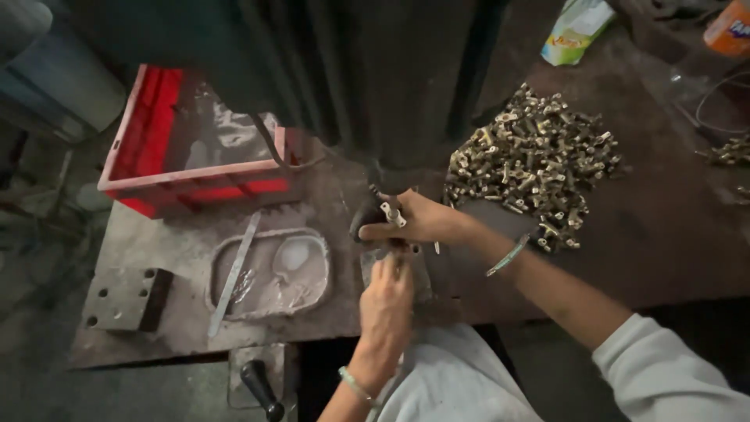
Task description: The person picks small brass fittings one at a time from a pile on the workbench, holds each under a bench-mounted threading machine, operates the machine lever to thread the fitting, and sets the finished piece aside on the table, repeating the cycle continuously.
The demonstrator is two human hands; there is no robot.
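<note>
My right hand (422,220) reaches in from the right and pinches a small brass fitting (391,213) over a dark fixture (366,215) on the metal work table (672,234). My left hand (387,301) comes up from below, with its fingertips just under the right hand at the fixture's base; what it touches is hidden. A big heap of brass fittings (535,160) lies on the table just right of my right hand. Both wrists wear thin bangles.
A red plastic crate (148,168) lined with clear film sits at the back left. A shallow oily tray (269,273) with a flat metal strip (233,273) is left of my hands. A drilled steel block (125,298), a black lever knob (262,387) and a green pouch (576,30) are also here.
</note>
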